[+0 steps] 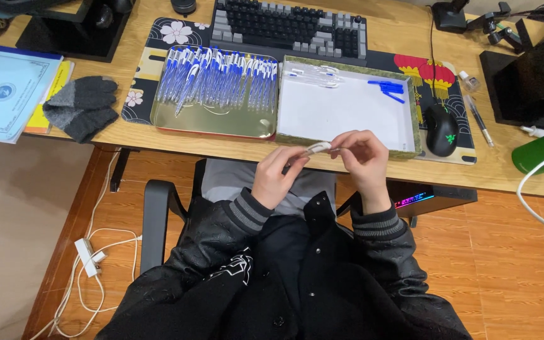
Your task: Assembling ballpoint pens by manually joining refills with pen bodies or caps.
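Left hand (276, 177) and right hand (362, 157) pinch 1 clear pen barrel (318, 148) between them, its long axis lying left-right.

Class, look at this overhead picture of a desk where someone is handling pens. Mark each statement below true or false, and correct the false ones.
1. Both hands hold one clear pen barrel between them. True: the left hand and the right hand both grip it.
2. The gold tray holds only a few pens. False: it is packed with blue-and-white pens.
3. The white tray holds some loose blue parts. True.
4. The grey gloves are worn. False: they lie on the desk.
5. The computer mouse is white. False: it is black.
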